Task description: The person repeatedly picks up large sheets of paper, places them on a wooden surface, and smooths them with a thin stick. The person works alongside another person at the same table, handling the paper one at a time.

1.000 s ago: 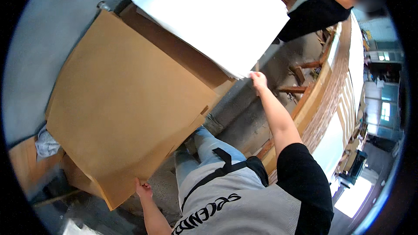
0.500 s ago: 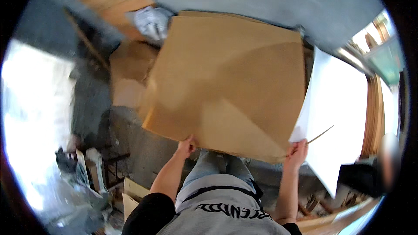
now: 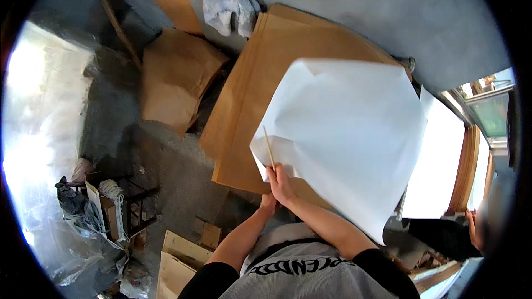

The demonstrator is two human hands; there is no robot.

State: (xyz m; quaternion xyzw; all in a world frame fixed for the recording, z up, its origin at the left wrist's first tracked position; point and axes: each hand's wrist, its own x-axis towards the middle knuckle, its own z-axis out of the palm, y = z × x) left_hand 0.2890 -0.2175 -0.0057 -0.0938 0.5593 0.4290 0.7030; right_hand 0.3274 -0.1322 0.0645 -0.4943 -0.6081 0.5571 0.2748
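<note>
The right hand (image 3: 281,184) has its grip closed on a thin stick (image 3: 269,148) and the near edge of the big white paper (image 3: 349,133). The paper spreads up and away over brown boards (image 3: 260,77). The left hand (image 3: 268,202) sits tucked just behind; I cannot tell its grip.

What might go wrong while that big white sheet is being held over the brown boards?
The white sheet is held only at one corner by the right hand, so it could sag, crease or tear. The thin stick in that grip might poke the paper. It may land crooked on the brown boards.
</note>
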